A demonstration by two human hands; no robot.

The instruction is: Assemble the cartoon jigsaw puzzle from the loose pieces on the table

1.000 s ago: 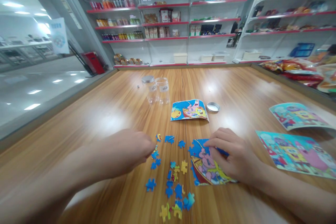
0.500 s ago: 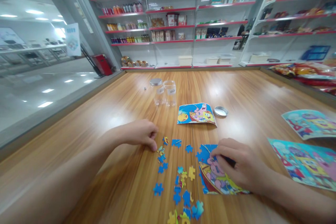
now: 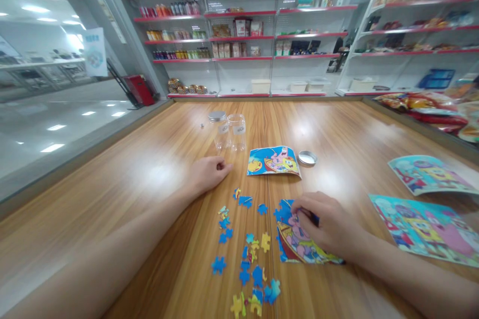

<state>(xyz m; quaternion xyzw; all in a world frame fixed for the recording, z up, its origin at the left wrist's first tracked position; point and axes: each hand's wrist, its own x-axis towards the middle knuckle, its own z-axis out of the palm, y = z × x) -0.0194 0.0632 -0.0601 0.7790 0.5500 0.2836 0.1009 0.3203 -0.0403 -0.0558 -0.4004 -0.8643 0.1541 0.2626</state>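
My left hand (image 3: 211, 173) is curled closed just left of a printed cartoon picture (image 3: 274, 161), its thumb side towards the card, with nothing visible in the fingers. My right hand (image 3: 324, 217) rests over the right part of a partly joined jigsaw puzzle (image 3: 294, 239). Its thumb and forefinger are pressed together on the puzzle; whatever they may pinch is hidden. Left of the puzzle lie several loose pieces: a red-and-yellow piece (image 3: 237, 193) beside a blue piece (image 3: 245, 202), a small blue piece (image 3: 262, 209), another blue piece (image 3: 218, 265) and a yellow piece (image 3: 265, 242).
Two clear jars (image 3: 238, 134) stand behind the card, one under a silver lid (image 3: 217, 116). Another lid (image 3: 307, 158) lies right of the card. Two more cartoon sheets (image 3: 426, 229) lie at right, near snack packets (image 3: 422, 109). Stocked shelves (image 3: 239, 60) line the back.
My left hand has lifted away from the loose pieces and moved forward towards the picture card. The red-and-yellow piece now sits closer to the blue one. My right hand stays on the puzzle.
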